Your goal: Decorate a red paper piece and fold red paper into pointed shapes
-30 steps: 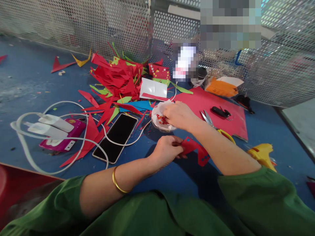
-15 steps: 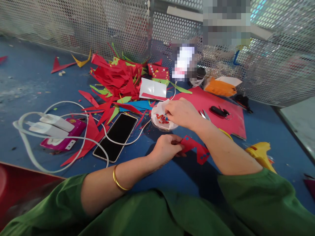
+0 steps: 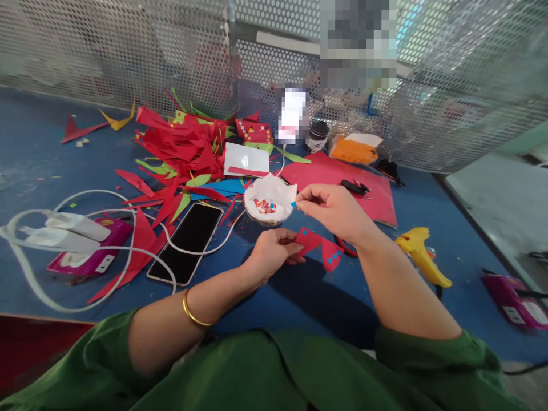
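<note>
Between thumb and fingers, my left hand [image 3: 274,251] pinches one end of a red paper cutout [image 3: 314,244]. Its shape is angular, with a notch below, and small blue squares sit on it at both ends. My right hand [image 3: 331,211] is closed in a pinch on a small blue paper square [image 3: 293,204], held just above and right of a white bowl [image 3: 257,214]. White paper lines the bowl, and tiny red and blue bits [image 3: 264,206] lie inside. The cutout is below and to the right of the bowl, apart from it.
A black-screened phone [image 3: 188,242] and looped white cables lie left, near a purple power strip [image 3: 92,245]. Red and green paper scraps [image 3: 180,142] pile up behind. A yellow glue gun [image 3: 422,254] lies right. Red sheet [image 3: 377,197] with keys, lit phone [image 3: 292,117] and mesh wall stand beyond.
My right hand has come out of the bowl and moved right, now with a blue paper square at its fingertips. My left hand still holds the red cutout. The camera view has turned right.
</note>
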Available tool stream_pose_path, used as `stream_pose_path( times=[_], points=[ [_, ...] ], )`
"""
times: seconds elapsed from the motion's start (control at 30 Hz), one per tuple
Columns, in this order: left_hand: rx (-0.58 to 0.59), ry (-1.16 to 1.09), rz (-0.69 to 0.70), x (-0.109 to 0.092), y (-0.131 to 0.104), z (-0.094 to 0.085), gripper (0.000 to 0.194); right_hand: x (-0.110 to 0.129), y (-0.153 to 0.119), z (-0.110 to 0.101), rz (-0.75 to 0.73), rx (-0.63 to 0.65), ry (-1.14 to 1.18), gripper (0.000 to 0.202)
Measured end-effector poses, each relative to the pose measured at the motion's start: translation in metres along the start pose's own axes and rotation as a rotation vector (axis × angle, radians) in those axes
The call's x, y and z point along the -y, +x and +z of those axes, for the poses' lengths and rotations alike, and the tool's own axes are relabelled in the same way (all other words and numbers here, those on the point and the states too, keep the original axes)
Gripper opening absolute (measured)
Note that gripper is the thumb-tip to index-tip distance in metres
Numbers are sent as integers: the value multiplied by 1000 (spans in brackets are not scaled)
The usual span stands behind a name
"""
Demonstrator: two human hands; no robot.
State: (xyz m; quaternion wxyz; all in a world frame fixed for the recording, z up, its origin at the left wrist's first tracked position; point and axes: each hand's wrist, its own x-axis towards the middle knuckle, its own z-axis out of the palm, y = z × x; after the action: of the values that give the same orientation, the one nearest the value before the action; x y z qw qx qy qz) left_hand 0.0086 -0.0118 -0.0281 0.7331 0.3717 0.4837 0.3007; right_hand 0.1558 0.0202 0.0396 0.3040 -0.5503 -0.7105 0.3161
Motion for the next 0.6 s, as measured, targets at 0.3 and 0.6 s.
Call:
stream_pose_path(
  times=[0.3,0.6],
  points=[
    [9,45,25,-3,-3,1,7,-37,-52,2,172,-171,282,14],
    [11,27,0,-1,-1,-1,9,-51,-52,9,154,-293,320,8]
  ],
)
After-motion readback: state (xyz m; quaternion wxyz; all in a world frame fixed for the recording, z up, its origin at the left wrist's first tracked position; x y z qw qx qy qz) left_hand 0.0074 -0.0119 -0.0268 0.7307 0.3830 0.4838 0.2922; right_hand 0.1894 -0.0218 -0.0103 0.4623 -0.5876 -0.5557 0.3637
